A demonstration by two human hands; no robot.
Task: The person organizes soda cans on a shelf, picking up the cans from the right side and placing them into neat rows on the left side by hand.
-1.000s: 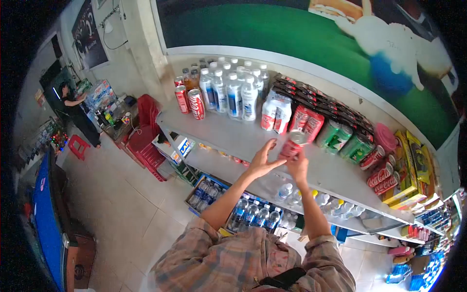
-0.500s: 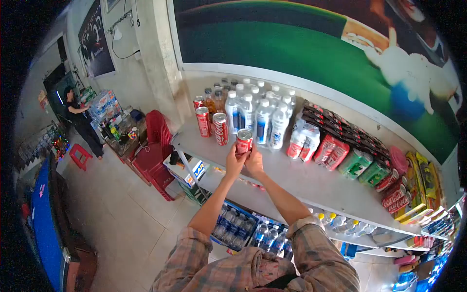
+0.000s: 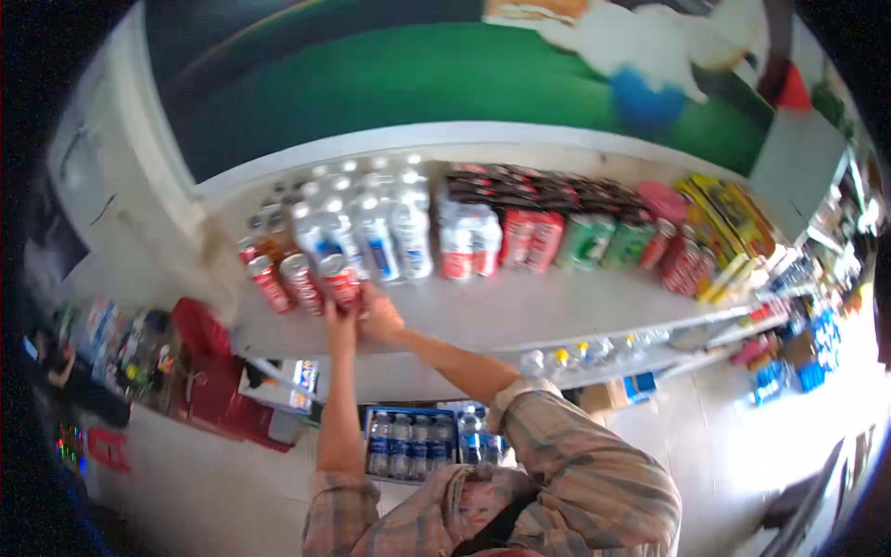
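A red soda can (image 3: 340, 278) stands upright at the front left of the shelf top, gripped low between both hands. My left hand (image 3: 340, 323) is closed on its near side. My right hand (image 3: 379, 316) wraps its right side, the fingers partly hidden and blurred. Just left of it are two more red cans, a Coca-Cola can (image 3: 302, 282) and a slimmer-looking can (image 3: 269, 285). Behind the held can, clear bottles with white caps (image 3: 375, 239) stand in rows. Bottles of amber drink (image 3: 277, 239) are at the back left.
Along the shelf (image 3: 483, 311) to the right are wrapped red cans (image 3: 532, 241), green cans (image 3: 587, 239) and yellow boxes (image 3: 719, 237). A crate of water bottles (image 3: 410, 446) sits below. Red chairs (image 3: 218, 390) are at the left, near another person (image 3: 79, 382).
My view has turned to the right. Both hands have brought the can left, beside the other red cans, from its earlier place in front of the clear bottles.
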